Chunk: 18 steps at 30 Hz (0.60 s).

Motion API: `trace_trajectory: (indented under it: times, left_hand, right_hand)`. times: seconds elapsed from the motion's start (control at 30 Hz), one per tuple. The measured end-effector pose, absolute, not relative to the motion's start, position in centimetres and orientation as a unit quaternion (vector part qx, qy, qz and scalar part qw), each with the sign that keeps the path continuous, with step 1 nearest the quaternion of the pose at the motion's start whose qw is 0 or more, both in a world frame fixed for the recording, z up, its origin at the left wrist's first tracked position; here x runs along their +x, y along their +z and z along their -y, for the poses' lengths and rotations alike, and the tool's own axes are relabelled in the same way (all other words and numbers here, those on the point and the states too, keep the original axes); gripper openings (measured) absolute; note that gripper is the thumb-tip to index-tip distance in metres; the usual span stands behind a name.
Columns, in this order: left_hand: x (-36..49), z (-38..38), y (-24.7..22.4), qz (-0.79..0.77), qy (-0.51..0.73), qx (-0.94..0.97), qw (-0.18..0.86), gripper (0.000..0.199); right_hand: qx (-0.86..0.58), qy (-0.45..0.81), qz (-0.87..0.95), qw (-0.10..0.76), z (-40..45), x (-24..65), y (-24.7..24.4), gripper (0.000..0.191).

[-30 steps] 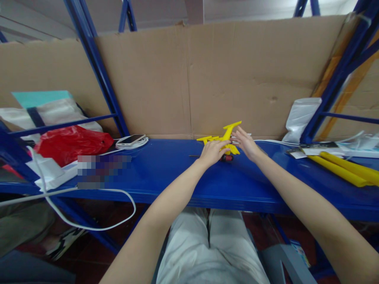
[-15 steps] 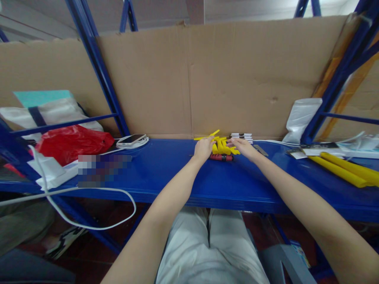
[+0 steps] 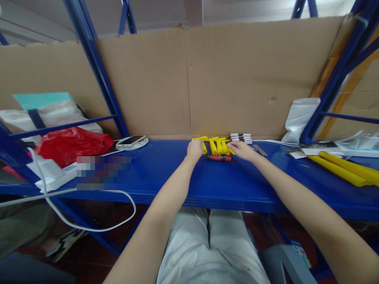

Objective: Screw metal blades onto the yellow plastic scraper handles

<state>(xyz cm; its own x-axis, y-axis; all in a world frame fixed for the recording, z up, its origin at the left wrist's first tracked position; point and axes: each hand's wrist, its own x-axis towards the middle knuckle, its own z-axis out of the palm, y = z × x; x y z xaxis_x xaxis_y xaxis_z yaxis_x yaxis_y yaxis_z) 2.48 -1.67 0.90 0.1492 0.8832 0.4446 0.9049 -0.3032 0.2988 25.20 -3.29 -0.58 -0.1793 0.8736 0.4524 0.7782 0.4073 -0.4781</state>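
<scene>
Several short, flat yellow pieces [image 3: 217,146] lie side by side near the back of the blue shelf. My left hand [image 3: 195,150] is at the left end of the row, its fingers closed on one yellow piece [image 3: 204,148]. At the right end, my right hand [image 3: 241,150] pinches another yellow piece [image 3: 231,151] between thumb and fingers; its fingertips are partly hidden. Just in front of the row lies a tool with a red-and-black handle [image 3: 219,157]. Behind my right hand sits a small stack of white-and-black packets [image 3: 240,137].
Long yellow tubes [image 3: 340,169] lie at the right. A phone [image 3: 133,139] rests on a coiled white cable at the left, near a red plastic bag [image 3: 74,144] and a white power strip [image 3: 63,175]. Cardboard [image 3: 231,79] walls the back. A grey flat strip [image 3: 259,150] lies right of my hand.
My left hand has moved left and closed on a yellow piece at the row's end. A yellow piece that stuck up above the row is now lower. My right hand has closed in a pinch.
</scene>
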Motion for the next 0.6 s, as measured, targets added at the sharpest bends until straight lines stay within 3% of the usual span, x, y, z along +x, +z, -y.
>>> trace_trajectory:
  times: [0.2,0.5,0.6]
  left_hand:
    - [2.7,2.0,0.7,0.610,-0.227,-0.759,0.023,0.031]
    - [3.0,1.2,-0.3,0.610,-0.196,-0.768,-0.018,0.049]
    - [3.2,0.7,-0.6,0.602,-0.179,-0.777,-0.048,0.047]
  right_hand:
    - [-0.563,0.037,0.774,0.287,4.0,24.8,-0.4,0.029]
    - [-0.569,0.026,0.788,0.236,4.0,24.5,-0.9,0.037]
    - [-0.585,0.042,0.781,0.214,4.3,24.1,-0.7,0.040]
